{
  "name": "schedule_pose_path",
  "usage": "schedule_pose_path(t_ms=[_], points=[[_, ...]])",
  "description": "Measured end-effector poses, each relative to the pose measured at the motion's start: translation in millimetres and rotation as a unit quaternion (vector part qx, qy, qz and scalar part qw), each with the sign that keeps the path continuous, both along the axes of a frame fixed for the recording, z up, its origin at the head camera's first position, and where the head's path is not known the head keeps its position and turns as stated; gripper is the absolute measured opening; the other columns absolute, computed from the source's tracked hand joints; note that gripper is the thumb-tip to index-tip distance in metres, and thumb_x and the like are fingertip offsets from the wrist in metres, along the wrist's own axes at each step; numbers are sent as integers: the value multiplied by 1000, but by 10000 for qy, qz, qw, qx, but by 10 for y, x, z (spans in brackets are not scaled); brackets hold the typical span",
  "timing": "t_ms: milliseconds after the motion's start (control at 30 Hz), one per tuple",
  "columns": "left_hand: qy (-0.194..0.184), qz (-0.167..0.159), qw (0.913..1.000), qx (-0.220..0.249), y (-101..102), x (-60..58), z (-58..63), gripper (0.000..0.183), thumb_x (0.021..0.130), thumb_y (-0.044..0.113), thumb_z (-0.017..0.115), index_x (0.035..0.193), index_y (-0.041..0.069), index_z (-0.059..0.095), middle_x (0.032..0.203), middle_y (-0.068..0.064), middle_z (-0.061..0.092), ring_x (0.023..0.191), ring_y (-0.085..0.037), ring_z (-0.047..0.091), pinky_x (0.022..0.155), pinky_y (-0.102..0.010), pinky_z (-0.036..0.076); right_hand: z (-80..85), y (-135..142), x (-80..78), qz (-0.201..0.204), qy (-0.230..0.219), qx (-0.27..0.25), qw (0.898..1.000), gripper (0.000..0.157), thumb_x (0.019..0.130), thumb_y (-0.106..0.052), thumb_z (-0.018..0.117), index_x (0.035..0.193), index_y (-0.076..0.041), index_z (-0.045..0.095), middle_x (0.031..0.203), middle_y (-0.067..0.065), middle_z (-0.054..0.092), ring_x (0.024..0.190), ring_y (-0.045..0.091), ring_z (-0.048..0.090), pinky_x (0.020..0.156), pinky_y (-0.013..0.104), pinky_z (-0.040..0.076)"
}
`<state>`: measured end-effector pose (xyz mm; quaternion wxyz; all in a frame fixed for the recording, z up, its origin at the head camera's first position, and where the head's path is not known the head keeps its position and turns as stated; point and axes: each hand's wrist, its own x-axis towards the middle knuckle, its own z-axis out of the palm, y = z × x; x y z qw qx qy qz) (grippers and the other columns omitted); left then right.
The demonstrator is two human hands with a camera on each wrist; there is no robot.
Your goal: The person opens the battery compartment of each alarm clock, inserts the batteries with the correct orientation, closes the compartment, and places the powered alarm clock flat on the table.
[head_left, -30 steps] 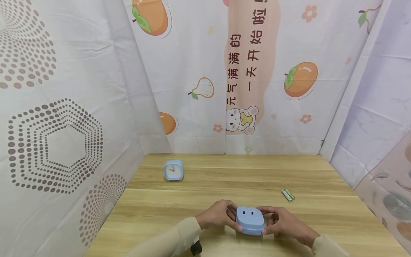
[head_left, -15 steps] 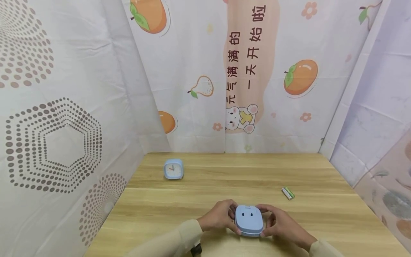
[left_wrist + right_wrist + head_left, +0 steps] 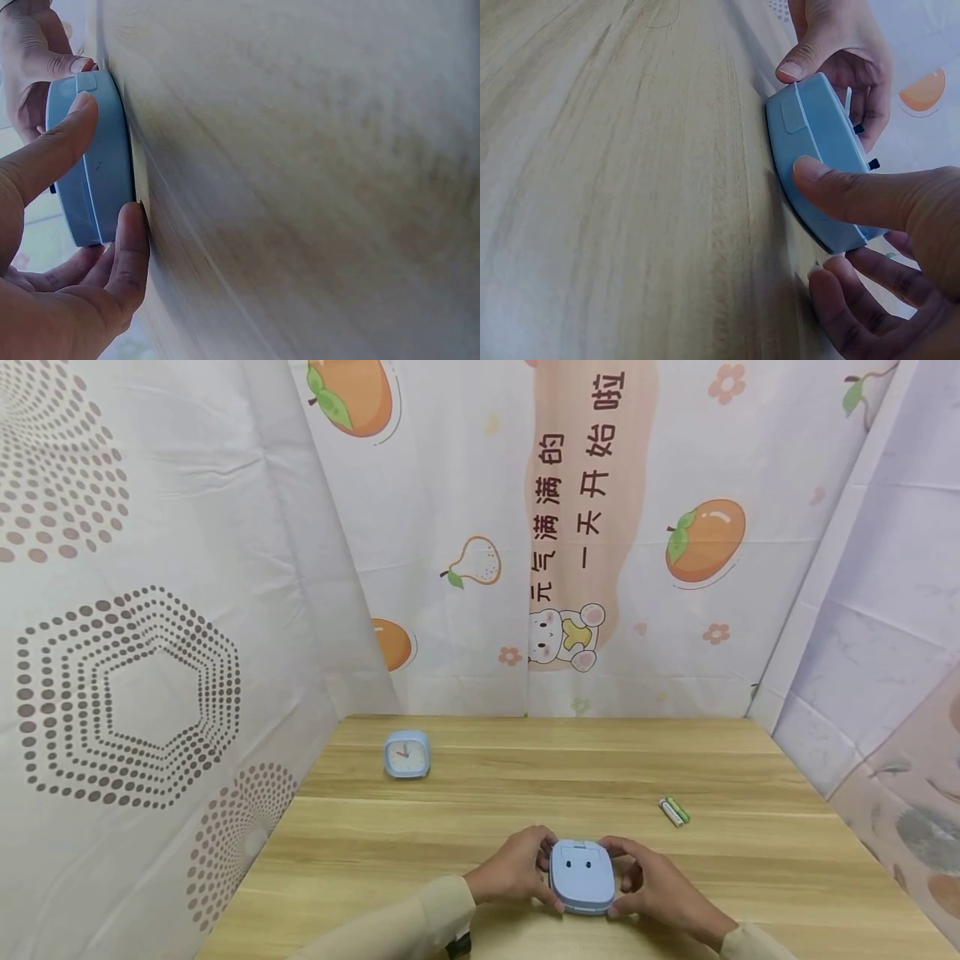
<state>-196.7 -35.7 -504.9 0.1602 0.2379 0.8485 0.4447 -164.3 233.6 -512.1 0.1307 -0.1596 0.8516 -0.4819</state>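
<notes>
One pale-blue device [image 3: 582,878], held between left fingers [image 3: 130,251], right fingers [image 3: 838,311].

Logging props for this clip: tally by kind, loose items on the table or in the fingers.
Upright light-blue clock: 1
Held light-blue device: 1
Batteries: 2
Total: 4

the case [image 3: 582,878] is light blue with black knobs [image 3: 874,163], the tabletop [image 3: 525,785] streaky yellow-brown, the sleeves [image 3: 444,906] cream.
</notes>
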Motion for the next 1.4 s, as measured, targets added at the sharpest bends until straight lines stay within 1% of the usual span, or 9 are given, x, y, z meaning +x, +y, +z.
schedule_pose_path(t_ms=[100, 133, 267, 367, 567, 767, 933, 1200, 1400], points=[[-3, 1, 10000, 8, -11, 0, -13, 75, 60, 5, 100, 123, 5, 60, 101, 6, 59, 87, -4, 58, 80, -20, 52, -8, 15, -11, 105, -75, -81, 9999, 93, 69, -18, 96, 148, -6, 49, 104, 10, 59, 82, 21, 56, 58, 30, 54], [-9, 2, 10000, 6, -16, 2, -14, 75, 60, 5, 100, 123, 5, 60, 100, 7, 59, 87, -5, 58, 79, -20, 52, -10, 26, -18, 159, -106, -138, 9997, 92, 71, -18, 95, 149, -6, 48, 104, 10, 59, 81, 21, 56, 59, 30, 54], [-89, 6, 10000, -25, -31, 14, 7, 75, 62, 6, 100, 125, 7, 60, 100, 7, 59, 87, -5, 58, 80, -21, 52, -15, 94, -59, 445, -352, -527, 9970, 86, 78, -14, 89, 152, -7, 45, 120, 17, 60, 80, 21, 60, 60, 29, 54], [-115, -15, 9999, -65, -34, 27, 33, 77, 63, 8, 100, 128, 7, 58, 101, 6, 60, 88, -4, 59, 81, -21, 52, -15, 146, -83, 605, -558, -804, 9934, 77, 85, -11, 83, 152, -7, 45, 136, 20, 56, 81, 22, 61, 61, 30, 54], [-16, -151, 9996, -248, -34, 28, 33, 87, 64, 18, 101, 138, 10, 54, 107, 6, 58, 90, -2, 57, 83, -22, 51, 14, 192, -111, 693, -812, -893, 9903, 60, 94, -7, 71, 149, -5, 49, 141, 21, 54, 79, 21, 56, 60, 30, 53], [149, -283, 9986, -426, -33, 0, 32, 87, 66, 21, 100, 140, 14, 55, 107, 8, 55, 90, -1, 54, 83, -22, 49, 63, 176, -155, 614, -1022, -849, 9892, 47, 102, -16, 64, 146, -3, 53, 134, 17, 59, 86, 25, 57, 63, 31, 53], [139, -323, 9983, -456, -34, -12, 41, 83, 67, 20, 99, 138, 15, 56, 106, 8, 56, 90, -2, 55, 82, -21, 50, 66, 150, -177, 446, -1119, -833, 9892, 45, 106, -27, 61, 142, -1, 55, 122, 12, 63, 89, 24, 57, 63, 30, 53], [234, -362, 9978, -505, -30, -9, 56, 85, 66, 23, 100, 139, 14, 57, 104, 9, 55, 89, -3, 53, 81, -22, 48, 80, 137, -165, 410, -1055, -856, 9899, 42, 104, -24, 63, 138, 1, 58, 123, 13, 62, 88, 24, 58, 62, 30, 53], [492, -456, 9952, -713, -22, 1, 48, 95, 67, 33, 99, 147, 10, 52, 116, 9, 53, 96, -1, 50, 87, -21, 47, 84, 131, -190, 406, -993, -741, 9915, 40, 103, -24, 64, 135, -1, 60, 118, 13, 64, 80, 21, 58, 59, 29, 52]])
